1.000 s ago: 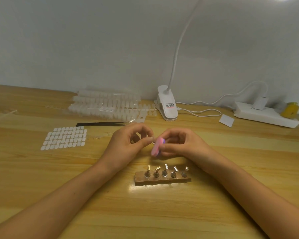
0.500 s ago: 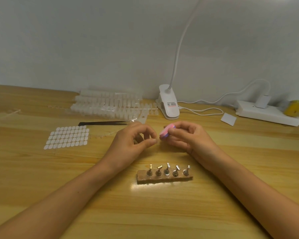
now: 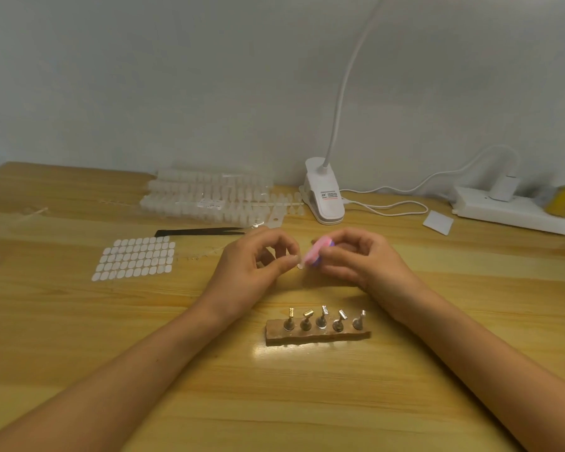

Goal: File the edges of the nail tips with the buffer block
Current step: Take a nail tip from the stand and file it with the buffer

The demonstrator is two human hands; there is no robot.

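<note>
L hand pinches a nail tip – R hand grips the buffer block, tilted, low end touching the tip's right edge.

Left hand pinches a nail tip against the pink buffer block in the right hand.

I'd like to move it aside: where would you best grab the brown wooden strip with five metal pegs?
The brown wooden strip lies flat, its top crowded with metal pegs. So probably pinch its two bare short ends, coming in low from left and right, clear of the pegs.
</note>
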